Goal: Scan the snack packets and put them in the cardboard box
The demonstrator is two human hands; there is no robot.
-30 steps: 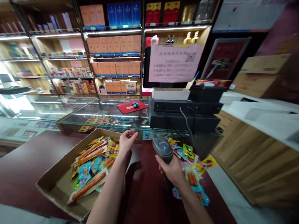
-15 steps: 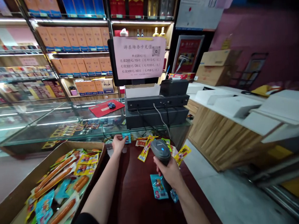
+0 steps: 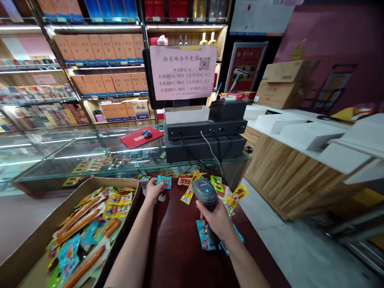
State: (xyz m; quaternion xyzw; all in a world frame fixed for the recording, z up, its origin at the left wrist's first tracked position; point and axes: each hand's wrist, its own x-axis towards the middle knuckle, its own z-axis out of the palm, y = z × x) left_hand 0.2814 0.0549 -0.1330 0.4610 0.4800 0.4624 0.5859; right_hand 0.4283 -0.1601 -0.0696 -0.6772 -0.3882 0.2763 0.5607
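Note:
My left hand (image 3: 154,190) pinches a small blue packet (image 3: 164,181) over the back left of the dark red table (image 3: 171,251). In my right hand (image 3: 216,215) is a grey barcode scanner (image 3: 204,192) with a lit blue light, its handle wrapped by my fingers. Blue snack packets (image 3: 202,233) lie beneath the right hand, partly hidden by the scanner handle. Behind the scanner lie a yellow packet (image 3: 188,194), a green packet (image 3: 217,183) and a small packet of red sausages (image 3: 184,181). Another yellow packet (image 3: 237,196) is at the table's right edge.
An open cardboard box (image 3: 25,261) of sausages and snack packets stands at the left. Beyond the table are a glass counter (image 3: 62,166), a black cash drawer (image 3: 205,149), a monitor with a pink sign (image 3: 185,76) and a red mouse pad (image 3: 133,139).
The view has shifted slightly. My left hand still holds the blue packet, now tilted and slightly nearer the scanner. The scanner now covers the blue packets differently.

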